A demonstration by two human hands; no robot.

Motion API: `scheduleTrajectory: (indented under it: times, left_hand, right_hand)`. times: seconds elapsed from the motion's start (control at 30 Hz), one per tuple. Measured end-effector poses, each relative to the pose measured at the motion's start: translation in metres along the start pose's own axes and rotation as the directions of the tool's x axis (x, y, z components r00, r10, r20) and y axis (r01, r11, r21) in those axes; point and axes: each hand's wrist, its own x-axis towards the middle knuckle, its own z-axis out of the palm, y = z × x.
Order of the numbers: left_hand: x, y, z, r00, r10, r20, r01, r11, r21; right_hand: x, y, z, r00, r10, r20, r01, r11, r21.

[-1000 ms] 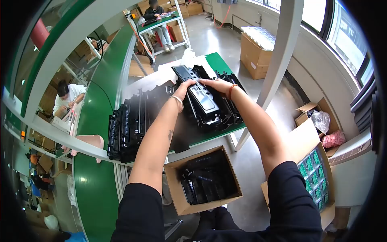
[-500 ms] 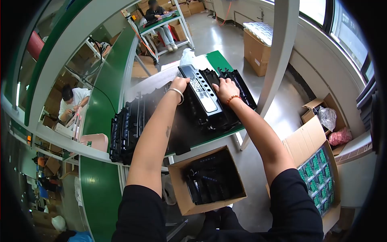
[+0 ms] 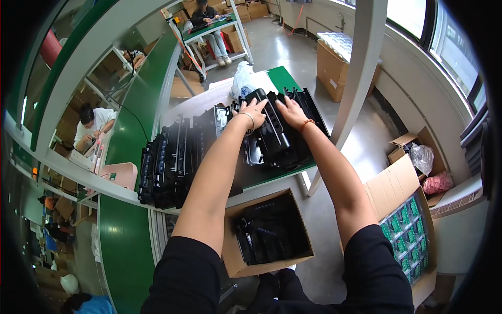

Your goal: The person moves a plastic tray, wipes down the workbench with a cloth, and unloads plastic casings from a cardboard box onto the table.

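A long black plastic housing (image 3: 274,137) lies on the green bench between my hands, a smooth dark side facing up. Part of a shiny silver surface (image 3: 254,154) shows at its lower left. My left hand (image 3: 253,115) rests on the housing's upper left part with its fingers spread. On the right, my right hand (image 3: 293,113) has its fingers stretched out by the housing's upper right edge; whether they touch it I cannot tell. More black plastic housings (image 3: 308,111) stand close to the right hand. Another row of black housings (image 3: 166,162) is on the left.
Below the bench edge stands an open cardboard box (image 3: 230,268) with black parts inside. Right of it, another carton (image 3: 392,180) holds green circuit boards (image 3: 408,233). A white post (image 3: 357,68) rises at the bench's right. A plastic bag (image 3: 243,78) lies behind. Other people sit farther off.
The panel with buttons and a silver face has been turned over, so a black side shows on top. My left hand has gone from gripping its edge to lying spread on it.
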Motion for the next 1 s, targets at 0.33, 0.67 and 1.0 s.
scheduleTrajectory:
  times: [0.33,0.67,1.0]
  left_hand:
    - [-0.032,0.014,0.015,0.997,0.081,-0.011,-0.081,0.997,0.011]
    - [-0.073,0.012,0.024,0.739,0.352,-0.575,-0.447,0.894,-0.028]
    - [-0.335,-0.114,0.291,0.759,-0.549,0.350,0.259,-0.239,-0.936]
  right_hand:
    - [0.006,0.018,-0.017,0.982,-0.189,0.012,0.189,0.982,0.005]
    - [-0.058,-0.018,-0.054,0.921,-0.278,-0.272,0.330,0.928,0.172]
    - [-0.371,0.096,0.100,0.905,0.299,0.302,-0.388,0.870,0.303]
